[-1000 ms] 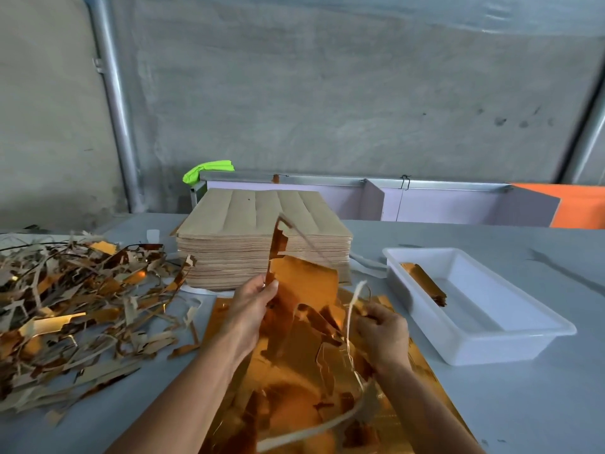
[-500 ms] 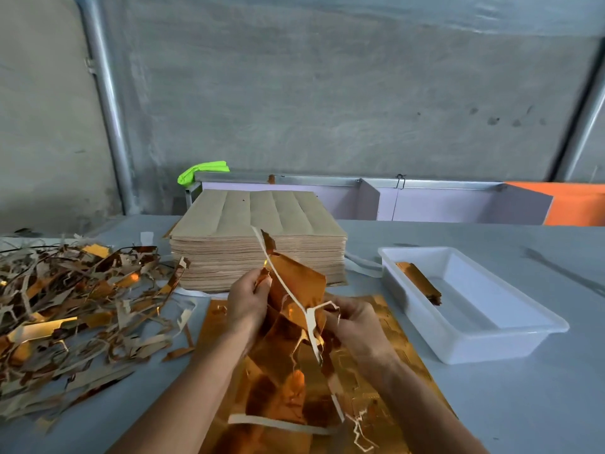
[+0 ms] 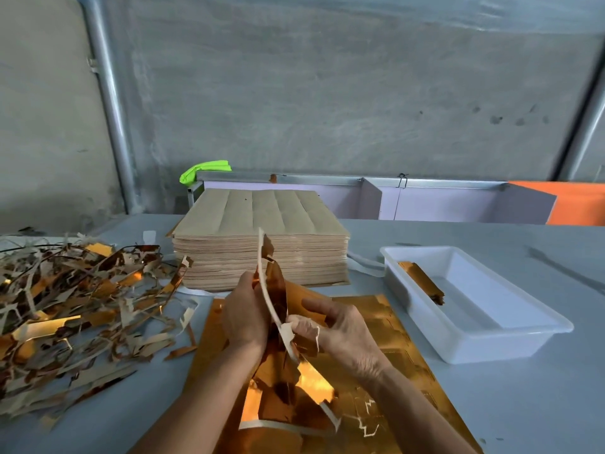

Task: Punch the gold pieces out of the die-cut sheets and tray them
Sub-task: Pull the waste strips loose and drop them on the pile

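Gold pieces (image 3: 278,286) bunched upright over desk (image 3: 491,404), gripped in left hand (image 3: 244,317). Right hand (image 3: 340,329) fingers pinch white waste strip (image 3: 271,303), index extended. Risk: hard tug tears foil, pieces slip. Tray (image 3: 474,339) right, few pieces inside.

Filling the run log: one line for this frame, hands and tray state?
left hand: grips gold sheet | right hand: pinches waste strip | white tray: gold pieces inside | scrap pile: left
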Available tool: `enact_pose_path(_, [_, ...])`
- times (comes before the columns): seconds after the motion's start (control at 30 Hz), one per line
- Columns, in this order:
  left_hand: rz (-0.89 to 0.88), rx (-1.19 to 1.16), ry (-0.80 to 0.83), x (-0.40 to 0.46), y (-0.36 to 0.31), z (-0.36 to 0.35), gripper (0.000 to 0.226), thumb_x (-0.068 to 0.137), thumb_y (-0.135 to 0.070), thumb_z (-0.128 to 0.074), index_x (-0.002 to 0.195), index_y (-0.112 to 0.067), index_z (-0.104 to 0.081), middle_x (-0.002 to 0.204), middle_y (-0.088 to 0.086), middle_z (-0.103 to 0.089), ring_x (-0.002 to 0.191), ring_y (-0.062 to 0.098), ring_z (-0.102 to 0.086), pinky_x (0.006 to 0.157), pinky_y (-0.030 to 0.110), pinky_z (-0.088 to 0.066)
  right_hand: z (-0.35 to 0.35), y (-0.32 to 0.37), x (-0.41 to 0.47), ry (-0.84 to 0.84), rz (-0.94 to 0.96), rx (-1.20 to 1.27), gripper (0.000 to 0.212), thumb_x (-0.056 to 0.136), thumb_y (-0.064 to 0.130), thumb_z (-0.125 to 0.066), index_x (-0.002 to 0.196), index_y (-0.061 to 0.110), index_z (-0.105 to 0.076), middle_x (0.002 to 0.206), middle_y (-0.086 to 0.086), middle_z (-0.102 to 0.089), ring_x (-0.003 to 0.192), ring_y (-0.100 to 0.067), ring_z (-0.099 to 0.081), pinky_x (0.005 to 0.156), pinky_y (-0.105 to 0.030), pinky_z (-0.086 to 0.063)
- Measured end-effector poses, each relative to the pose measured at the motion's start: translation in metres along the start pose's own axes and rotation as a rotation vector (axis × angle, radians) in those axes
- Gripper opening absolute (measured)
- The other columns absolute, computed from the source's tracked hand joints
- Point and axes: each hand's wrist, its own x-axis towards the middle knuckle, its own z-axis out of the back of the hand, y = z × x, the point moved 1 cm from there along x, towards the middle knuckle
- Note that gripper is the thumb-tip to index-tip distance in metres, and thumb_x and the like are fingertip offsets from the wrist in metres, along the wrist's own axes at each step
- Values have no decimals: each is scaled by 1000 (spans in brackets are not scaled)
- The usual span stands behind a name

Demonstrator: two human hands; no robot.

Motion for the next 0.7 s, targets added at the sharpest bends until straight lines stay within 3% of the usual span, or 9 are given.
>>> enact_pose_path(0.03, [-13,46,-6,1,3,0,21,98,-24,-43,93,-13,-60,82,5,-65,82,27,-62,75,40,-52,-2,2,-2,10,15,-8,6,75,46,-74,79,42,-72,77,28,-68,75,11,-64,61,-4,-45])
enact_pose_path(0.13, [-51,158,-15,4,4,0,15,98,-17,-44,96,-10,-58,81,2,-61,78,23,-58,66,29,-43,-7,-6,-1,-69,-6,-64,33,82,44,-69,70,14,-64,65,2,-64,61,-8,-62,59,-14,-47])
enact_pose_path(0.27, [-149,144,56,3,5,-3,15,98,-18,-48,84,-17,-53,67,-9,-49,63,11,-47,51,14,-28,-3,-12,5,-252,-367,92,31,96,32,-52,79,8,-61,66,-5,-61,59,-16,-60,56,-25,-50])
enact_pose_path(0.33, [-164,100,91,5,12,-2,20,98,-19,-48,78,-19,-51,64,-10,-47,62,11,-46,51,15,-29,4,-14,8,-276,-436,214,27,97,30,-52,85,7,-63,69,-5,-66,61,-17,-64,60,-29,-53])
enact_pose_path(0.43, [-116,22,73,8,22,1,19,99,-19,-47,86,-16,-60,71,-5,-54,67,12,-50,59,18,-37,13,-19,8,-382,-530,296,25,92,30,-60,109,11,-62,95,-12,-69,89,-27,-66,82,-43,-53])
enact_pose_path(0.57, [-2,-20,-12,12,28,1,23,100,-21,-44,84,-15,-60,67,-1,-57,64,15,-53,54,23,-37,23,-28,9,-546,-604,376,20,94,27,-57,94,7,-60,73,-12,-68,65,-23,-65,59,-34,-47])
enact_pose_path(0.67, [55,14,-42,17,37,8,25,100,-20,-44,80,-14,-58,66,1,-56,62,18,-51,53,27,-34,37,-41,7,-687,-607,331,30,96,27,-54,116,5,-57,101,-19,-64,86,-31,-61,72,-38,-47])
enact_pose_path(0.7, [80,-4,-31,19,39,10,26,100,-20,-44,78,-13,-59,65,2,-56,60,17,-51,52,27,-34,43,-45,6,-731,-593,303,32,97,27,-53,117,3,-57,101,-20,-62,86,-33,-59,74,-39,-47])
